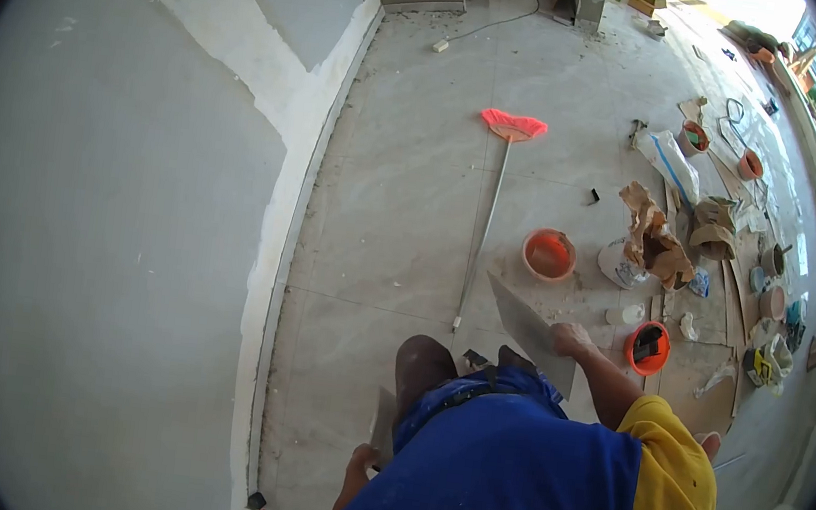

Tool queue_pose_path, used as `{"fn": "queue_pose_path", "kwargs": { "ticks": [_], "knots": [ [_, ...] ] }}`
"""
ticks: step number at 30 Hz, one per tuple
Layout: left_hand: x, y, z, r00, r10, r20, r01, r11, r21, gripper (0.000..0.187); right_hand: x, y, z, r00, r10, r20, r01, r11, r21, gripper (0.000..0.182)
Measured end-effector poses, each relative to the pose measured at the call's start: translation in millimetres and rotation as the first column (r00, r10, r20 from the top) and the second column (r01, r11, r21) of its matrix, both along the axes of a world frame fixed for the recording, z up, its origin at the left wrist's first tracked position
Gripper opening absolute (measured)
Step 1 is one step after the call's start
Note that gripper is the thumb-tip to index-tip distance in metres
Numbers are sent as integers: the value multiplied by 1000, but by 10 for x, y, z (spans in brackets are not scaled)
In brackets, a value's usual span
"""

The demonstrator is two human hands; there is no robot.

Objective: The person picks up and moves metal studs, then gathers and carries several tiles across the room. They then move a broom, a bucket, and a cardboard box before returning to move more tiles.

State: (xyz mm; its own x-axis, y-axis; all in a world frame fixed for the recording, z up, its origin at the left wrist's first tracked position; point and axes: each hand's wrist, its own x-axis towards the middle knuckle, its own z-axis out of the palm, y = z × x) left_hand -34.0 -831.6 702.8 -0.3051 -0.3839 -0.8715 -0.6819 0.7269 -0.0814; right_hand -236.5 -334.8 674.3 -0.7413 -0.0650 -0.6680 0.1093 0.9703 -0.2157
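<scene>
My right hand (574, 343) is closed round the edge of a long flat metal blade (532, 332), which slants down in front of my right leg. Low on the left side of my body, my left hand (362, 459) is closed on a smaller grey blade (383, 425), held upright beside my left leg. An orange bucket (549, 255) stands on the floor beyond the long blade. Right of my right hand is another orange bucket (647, 349) with dark things inside.
A broom with a pink head (514, 126) lies on the floor ahead. A patched grey wall (130, 223) runs along the left. On the right are torn paper bags (653, 238), a white bucket (620, 264), several small tubs and cardboard strips.
</scene>
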Motion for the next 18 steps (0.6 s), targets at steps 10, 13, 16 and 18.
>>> {"fn": "queue_pose_path", "kwargs": {
  "ticks": [10, 13, 16, 18],
  "knots": [
    [-2715, -1234, -766, 966, -237, 107, 221, 965, 143, 34, -1815, -424, -484, 956, -253, 145, 239, 965, 109, 32],
    [-3920, -1571, -1084, 888, -442, 130, 396, 877, 273, 33, -2219, -465, -521, 933, -344, 101, 333, 936, 114, 32],
    [-5312, -1811, -1511, 247, -968, -49, 856, 195, 480, 31, -2710, -488, -441, 836, -477, 270, 443, 878, 180, 32],
    [-6335, -1731, -1605, -86, -992, -89, 871, -118, 476, 33, -2940, -494, -481, 804, -539, 252, 509, 842, 177, 32]
  ]
}}
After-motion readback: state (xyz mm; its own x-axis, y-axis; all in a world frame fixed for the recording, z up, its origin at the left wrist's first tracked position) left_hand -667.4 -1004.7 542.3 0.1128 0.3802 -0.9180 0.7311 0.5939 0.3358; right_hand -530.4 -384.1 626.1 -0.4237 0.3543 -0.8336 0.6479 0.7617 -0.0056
